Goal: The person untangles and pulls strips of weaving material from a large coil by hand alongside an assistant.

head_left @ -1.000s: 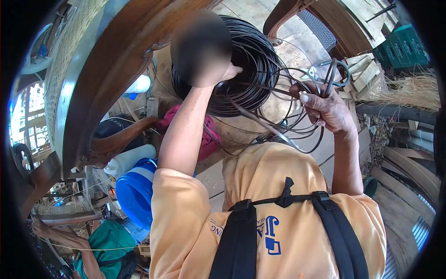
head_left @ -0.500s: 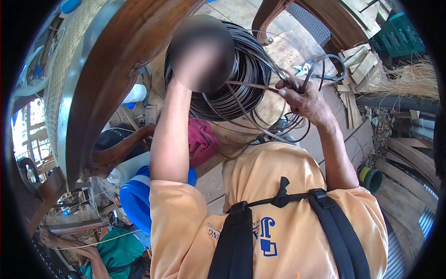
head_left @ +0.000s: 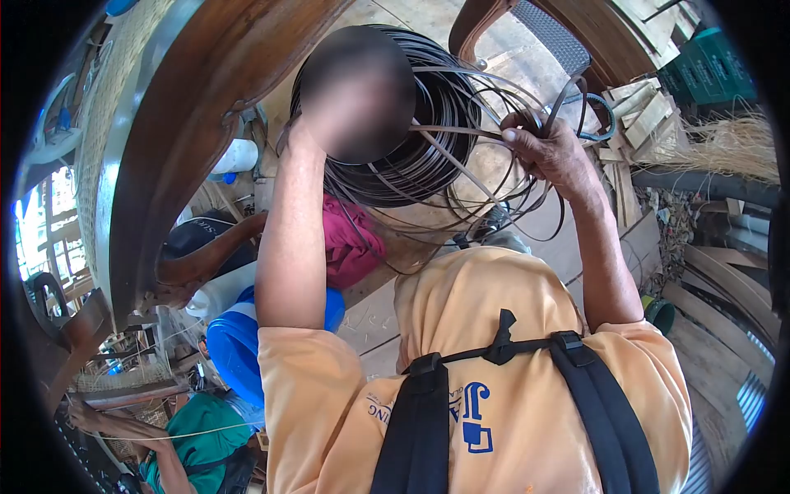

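A large coil of dark flat strip [head_left: 395,177] lies on the floor in front of me. My left hand [head_left: 350,107] is over the coil's left side, covered by a dark blur, so its fingers cannot be made out. To the right of the coil, my right hand [head_left: 547,152] is closed around several loops of the dark strip. A length of strip [head_left: 457,130] runs from the blurred area to my right hand. More loose loops hang below the right hand, over the floor.
Carved wooden furniture [head_left: 177,132] with woven cane stands at left, above a blue bucket [head_left: 234,342]. Magenta cloth [head_left: 350,243] lies by the coil. A co-worker in green [head_left: 206,432] is at lower left. Wood scraps [head_left: 646,111] and a green crate [head_left: 712,70] are at right.
My left hand has moved left from the coil's middle, into the blur. My right hand, still closed on the loops, has shifted slightly up since half a second ago.
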